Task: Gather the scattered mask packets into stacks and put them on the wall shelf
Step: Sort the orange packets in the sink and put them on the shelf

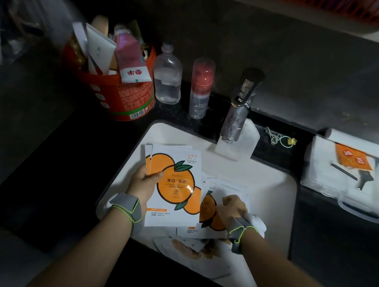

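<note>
The left hand [143, 183] grasps a stack of white, orange-printed mask packets [174, 190], and the grip of the right hand [232, 209], pinching a loose matching packet [208, 215], should square its edges onto that stack.

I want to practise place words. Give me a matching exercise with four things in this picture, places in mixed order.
1 packet stack
2 loose packet
3 red tub
4 white box

a right of the sink
b in the left hand
c left of the clear bottle
d in the right hand

Pairs: 1-b, 2-d, 3-c, 4-a
</note>
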Available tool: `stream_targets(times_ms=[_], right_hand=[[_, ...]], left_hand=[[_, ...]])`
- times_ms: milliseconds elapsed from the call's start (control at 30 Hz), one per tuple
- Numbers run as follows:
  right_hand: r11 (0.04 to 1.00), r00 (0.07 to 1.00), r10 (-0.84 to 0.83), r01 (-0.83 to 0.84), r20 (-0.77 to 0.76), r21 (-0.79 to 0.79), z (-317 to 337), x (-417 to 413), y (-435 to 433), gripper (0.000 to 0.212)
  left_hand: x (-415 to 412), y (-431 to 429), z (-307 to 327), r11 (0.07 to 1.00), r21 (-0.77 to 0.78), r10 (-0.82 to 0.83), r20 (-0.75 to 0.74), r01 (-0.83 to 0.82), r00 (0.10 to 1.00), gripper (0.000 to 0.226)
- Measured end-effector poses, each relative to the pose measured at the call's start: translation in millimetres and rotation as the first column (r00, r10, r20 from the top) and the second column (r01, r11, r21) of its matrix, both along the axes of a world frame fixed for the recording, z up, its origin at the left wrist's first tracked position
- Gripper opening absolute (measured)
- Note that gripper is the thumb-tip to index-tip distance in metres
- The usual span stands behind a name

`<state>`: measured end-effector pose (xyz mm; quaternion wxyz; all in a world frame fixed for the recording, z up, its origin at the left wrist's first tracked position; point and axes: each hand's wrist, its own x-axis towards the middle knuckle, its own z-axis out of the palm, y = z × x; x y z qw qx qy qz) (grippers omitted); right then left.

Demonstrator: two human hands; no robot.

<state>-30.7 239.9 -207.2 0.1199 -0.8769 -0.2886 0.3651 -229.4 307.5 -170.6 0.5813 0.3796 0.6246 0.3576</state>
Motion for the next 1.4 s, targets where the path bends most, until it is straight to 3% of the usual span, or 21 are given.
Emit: stream_targets(times_ms=[200,300,467,567,700,800,933,1167,1267,1400], right_hand=[[0.998,0.998,0.058,-0.058,-0.011,-0.026,4.0,-0.3,5.2,0.027],[0.996,0.994,0.092,-0.093,-0.067,-0.007,4.9,-1.4,0.9,0.012],[0.997,0.994,0.038,-0.032,-0.099,0.069,2.9,-6.2,-6.4,0.046],[0.994,0.997,0.051,-0.045,-0.051,0.098,6.2,-0.3,-12.1,0.037],[0.987,0.981,0.126,-0.138,0.146,0.077,15.8,13.0,-18.7,0.014],[0.991,0.966,0.036,-0.068,0.258,0.118,21.0,20.5,-22.3,0.019],[0.944,0.987,-0.052,0.000,0.151,0.331,40.4,34.3,-28.0,0.018],[0.896,0.998,-0.036,0.011,0.049,0.445,59.0,62.1,-37.9,0.009],[0.836,0.981,-0.059,0.151,-0.186,0.528,65.6,61.2,-41.9,0.014],[0.740,0.816,-0.092,0.439,-0.571,0.509,75.5,49.9,-41.6,0.015]], left_hand=[[-2.8,2.1,-0.3,1.000,-0.004,-0.009,-0.026,0.009,1.000,0.027],[-4.1,0.6,-0.1,1.000,-0.013,-0.007,-0.034,0.006,0.999,0.025],[-6.5,-0.3,-1.0,1.000,-0.030,-0.001,-0.045,0.000,0.999,0.024],[-6.8,-0.3,2.1,1.000,-0.011,0.015,-0.042,-0.016,0.999,0.026],[-6.3,-1.4,4.3,1.000,-0.013,0.020,-0.044,-0.021,0.999,0.024],[-4.9,-1.4,4.3,1.000,0.006,0.002,-0.047,-0.002,0.999,0.026],[-3.5,-4.1,9.7,1.000,0.006,0.013,-0.046,-0.012,0.999,0.025],[-10.0,-2.8,10.3,0.998,0.048,0.033,-0.103,-0.028,0.994,0.024],[-10.0,-6.5,9.0,0.998,0.049,0.045,-0.114,-0.039,0.992,0.022],[-3.8,-11.4,7.8,0.999,-0.003,0.052,-0.096,-0.053,0.994,0.027]])
